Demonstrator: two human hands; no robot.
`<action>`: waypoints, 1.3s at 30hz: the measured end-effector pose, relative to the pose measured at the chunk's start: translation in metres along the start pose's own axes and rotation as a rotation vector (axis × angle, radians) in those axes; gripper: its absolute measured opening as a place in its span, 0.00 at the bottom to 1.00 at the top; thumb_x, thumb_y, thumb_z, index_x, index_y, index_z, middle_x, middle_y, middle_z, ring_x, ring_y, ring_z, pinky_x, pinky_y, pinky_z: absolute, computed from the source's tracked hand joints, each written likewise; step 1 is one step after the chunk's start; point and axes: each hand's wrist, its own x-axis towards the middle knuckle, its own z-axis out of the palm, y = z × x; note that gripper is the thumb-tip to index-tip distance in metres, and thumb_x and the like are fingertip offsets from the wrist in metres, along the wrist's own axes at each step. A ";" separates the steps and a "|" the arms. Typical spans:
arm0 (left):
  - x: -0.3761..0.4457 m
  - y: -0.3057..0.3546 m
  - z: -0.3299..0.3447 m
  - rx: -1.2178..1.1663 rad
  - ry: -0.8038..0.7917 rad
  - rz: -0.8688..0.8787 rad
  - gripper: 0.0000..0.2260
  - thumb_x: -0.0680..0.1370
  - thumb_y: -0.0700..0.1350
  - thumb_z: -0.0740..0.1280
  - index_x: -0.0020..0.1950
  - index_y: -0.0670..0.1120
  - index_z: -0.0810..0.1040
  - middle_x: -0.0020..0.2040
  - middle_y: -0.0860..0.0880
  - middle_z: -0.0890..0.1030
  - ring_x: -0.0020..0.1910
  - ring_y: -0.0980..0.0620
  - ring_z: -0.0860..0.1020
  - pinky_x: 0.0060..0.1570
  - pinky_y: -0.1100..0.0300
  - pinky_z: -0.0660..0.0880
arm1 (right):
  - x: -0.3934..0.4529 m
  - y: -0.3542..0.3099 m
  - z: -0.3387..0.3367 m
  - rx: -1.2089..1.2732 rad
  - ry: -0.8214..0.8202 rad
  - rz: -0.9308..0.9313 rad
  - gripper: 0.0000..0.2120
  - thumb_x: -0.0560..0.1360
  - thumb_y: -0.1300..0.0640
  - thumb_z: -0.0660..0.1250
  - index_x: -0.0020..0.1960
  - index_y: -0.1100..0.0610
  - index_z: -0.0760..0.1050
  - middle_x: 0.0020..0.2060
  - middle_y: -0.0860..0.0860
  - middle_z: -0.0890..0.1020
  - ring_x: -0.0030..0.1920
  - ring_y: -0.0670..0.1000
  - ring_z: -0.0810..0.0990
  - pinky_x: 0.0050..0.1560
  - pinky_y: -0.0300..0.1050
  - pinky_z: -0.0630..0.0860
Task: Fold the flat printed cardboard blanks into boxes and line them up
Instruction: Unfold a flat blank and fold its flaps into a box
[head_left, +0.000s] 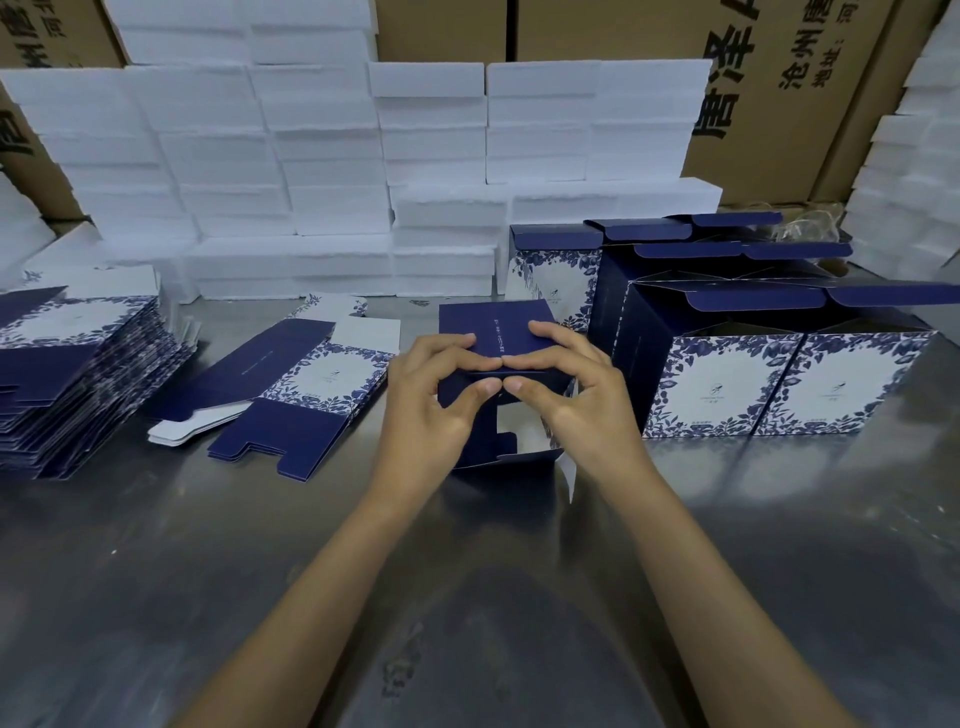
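Note:
A half-folded navy box (493, 325) lies on its side at the table's middle, its open end facing me. My left hand (434, 395) grips its left side and my right hand (582, 384) its right side, with thumbs and fingertips pinching a navy flap at the near edge. A flat blue-and-white blank (291, 384) lies to the left. A tall stack of flat blanks (72, 374) sits at the far left. Several folded boxes (779, 374) with raised lids stand in rows on the right.
White foam blocks (322, 171) are piled along the back of the steel table (260, 545). Brown cartons (769, 78) rise behind them. More foam (909, 182) is stacked at the right edge.

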 end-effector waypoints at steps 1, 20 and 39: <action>0.000 -0.001 -0.001 0.001 -0.010 -0.002 0.11 0.75 0.41 0.75 0.49 0.58 0.82 0.60 0.58 0.78 0.66 0.50 0.72 0.62 0.54 0.71 | 0.000 0.000 -0.001 0.030 -0.023 0.007 0.12 0.73 0.61 0.76 0.50 0.44 0.84 0.68 0.42 0.76 0.71 0.42 0.68 0.73 0.43 0.65; 0.010 -0.006 -0.020 -0.111 -0.156 -0.068 0.10 0.77 0.42 0.72 0.57 0.51 0.85 0.65 0.58 0.79 0.64 0.66 0.73 0.50 0.75 0.69 | 0.004 0.014 -0.017 0.278 -0.110 0.073 0.12 0.75 0.65 0.74 0.55 0.52 0.86 0.69 0.41 0.77 0.71 0.38 0.71 0.72 0.50 0.71; 0.003 -0.014 -0.014 0.240 -0.072 0.225 0.11 0.81 0.40 0.67 0.61 0.52 0.82 0.70 0.56 0.76 0.77 0.55 0.63 0.74 0.57 0.61 | 0.003 0.012 -0.015 0.255 -0.051 0.068 0.12 0.79 0.62 0.70 0.55 0.48 0.85 0.74 0.47 0.72 0.73 0.36 0.67 0.72 0.46 0.72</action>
